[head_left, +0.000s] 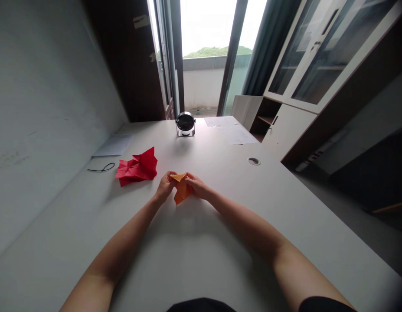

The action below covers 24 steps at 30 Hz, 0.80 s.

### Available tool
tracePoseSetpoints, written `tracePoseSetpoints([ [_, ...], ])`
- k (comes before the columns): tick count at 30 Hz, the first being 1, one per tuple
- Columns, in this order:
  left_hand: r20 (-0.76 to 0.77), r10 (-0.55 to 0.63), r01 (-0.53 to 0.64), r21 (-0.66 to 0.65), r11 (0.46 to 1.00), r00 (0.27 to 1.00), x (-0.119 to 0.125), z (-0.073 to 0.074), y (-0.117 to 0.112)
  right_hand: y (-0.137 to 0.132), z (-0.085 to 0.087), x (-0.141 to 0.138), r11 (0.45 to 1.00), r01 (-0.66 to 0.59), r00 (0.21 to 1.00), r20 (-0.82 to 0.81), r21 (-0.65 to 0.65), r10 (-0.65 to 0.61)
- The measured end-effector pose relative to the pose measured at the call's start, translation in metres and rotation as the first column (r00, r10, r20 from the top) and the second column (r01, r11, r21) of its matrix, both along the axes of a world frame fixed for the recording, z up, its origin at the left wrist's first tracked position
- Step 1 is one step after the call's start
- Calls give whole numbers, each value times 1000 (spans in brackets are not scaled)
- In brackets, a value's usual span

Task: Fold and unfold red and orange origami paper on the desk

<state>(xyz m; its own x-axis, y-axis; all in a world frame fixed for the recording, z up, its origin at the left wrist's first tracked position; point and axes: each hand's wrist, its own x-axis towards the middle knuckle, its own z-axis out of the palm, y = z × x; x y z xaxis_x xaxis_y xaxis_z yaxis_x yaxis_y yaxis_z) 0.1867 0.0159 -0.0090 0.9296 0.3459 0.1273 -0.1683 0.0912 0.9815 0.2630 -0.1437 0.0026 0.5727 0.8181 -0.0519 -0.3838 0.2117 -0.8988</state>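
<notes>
A small folded piece of orange paper lies on the white table, held between both hands. My left hand pinches its upper left edge with closed fingers. My right hand grips its upper right side, fingers closed on the paper. To the left lies a creased, partly folded red paper, touched by neither hand.
A small round fan or clock stands at the table's far middle. White sheets lie at the far right and far left. A black loop of cord lies near the wall. A cable hole is at the right. Cabinets stand beyond.
</notes>
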Motion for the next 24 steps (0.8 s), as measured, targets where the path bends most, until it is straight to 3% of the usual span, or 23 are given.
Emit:
tracePoseSetpoints([
  [4,1,-72,72,19,997,997,0,0,0,-2,1,2,1000,-1,999,-45,20,2],
  [10,29,-3,2,27,1000,1000,2,-5,4,-3,1,8,998,34,998,-61,44,-31],
  [18,-70,-7,-12,-257,966,997,2,-5,5,-4,1,10,989,117,993,-16,-92,-119],
  [24,4,40,-36,-355,934,999,4,-4,11,-4,2,8,986,79,997,17,-144,-77],
])
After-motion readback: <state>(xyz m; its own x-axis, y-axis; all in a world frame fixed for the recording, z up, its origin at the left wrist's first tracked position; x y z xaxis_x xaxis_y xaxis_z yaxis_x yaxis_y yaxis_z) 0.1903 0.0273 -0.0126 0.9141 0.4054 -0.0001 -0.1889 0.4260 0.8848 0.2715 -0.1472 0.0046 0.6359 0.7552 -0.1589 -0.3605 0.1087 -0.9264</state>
